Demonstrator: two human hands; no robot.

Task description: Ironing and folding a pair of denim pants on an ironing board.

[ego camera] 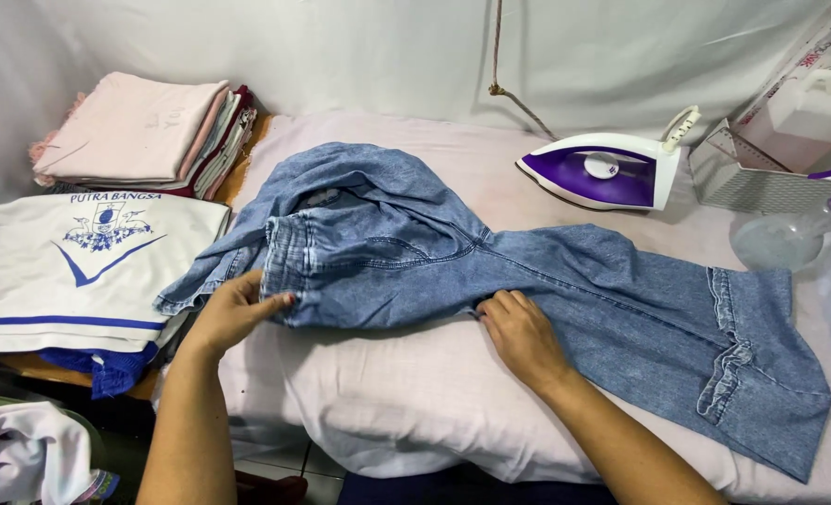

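Left hand (236, 310) pinches the elastic waistband of the faded blue denim trousers (528, 281) — soft, crumpled, spread across the padded pale ironing surface (415, 402). Right hand (520, 335) lies flat, fingers together, pressing the crotch seam — purple-and-white steam iron (604, 171) sits behind.

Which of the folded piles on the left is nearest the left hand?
The white shirt with blue stripes, just beside the left hand. The pink-topped stack lies farther back, by the wall.

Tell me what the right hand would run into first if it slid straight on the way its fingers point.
The right hand points up-left across the jeans, so it would probably meet the bunched denim folds near the waistband first.
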